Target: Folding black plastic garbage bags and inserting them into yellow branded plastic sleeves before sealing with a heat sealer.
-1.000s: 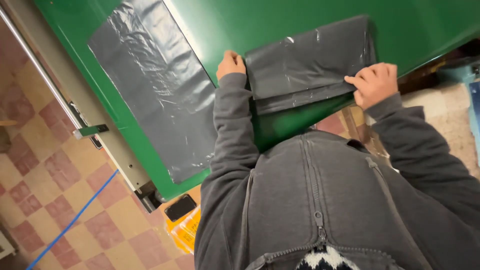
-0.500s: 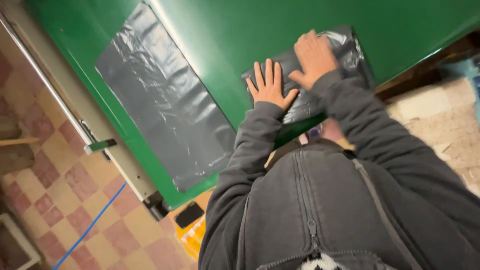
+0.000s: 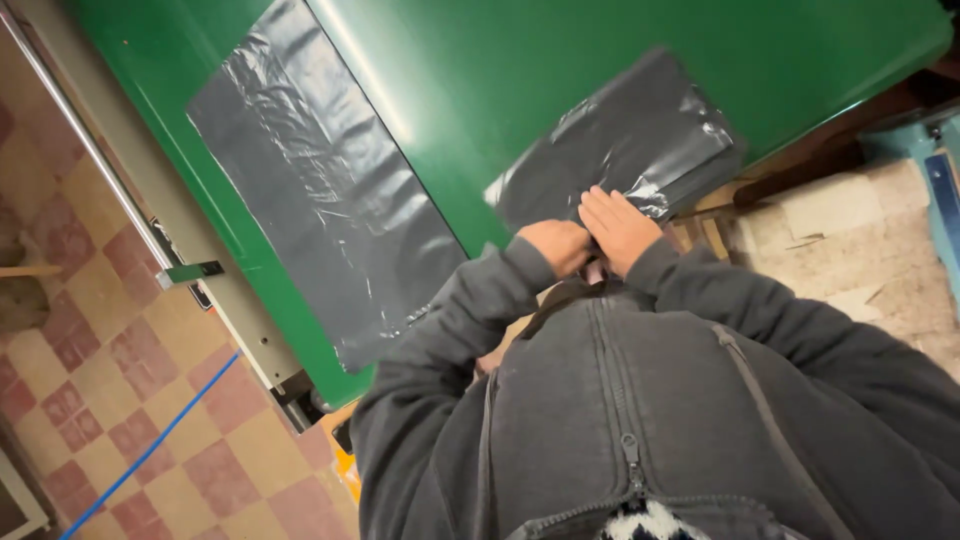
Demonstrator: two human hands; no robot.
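Note:
A folded black plastic bag [image 3: 630, 150] lies on the green table [image 3: 520, 70], close to its near edge. Both of my hands sit together at the bag's near edge, right in front of my grey zip jacket. My left hand [image 3: 555, 245] is curled, its knuckles up, with the bag's edge under its fingers. My right hand [image 3: 620, 225] touches it on the right, and its fingers close over the same edge, where the plastic is crinkled. The fingertips are hidden under the hands.
A second black plastic bag [image 3: 320, 200] lies spread flat on the table to the left. A metal rail [image 3: 100, 170] runs along the table's far side, above a checkered tile floor with a blue line [image 3: 150, 445]. Pale boards [image 3: 850, 230] and a blue object [image 3: 940, 170] stand at the right.
The hands were pressing flat on top of the folded bag half a second ago. They have since pulled back to its near edge and come together, fingers curled.

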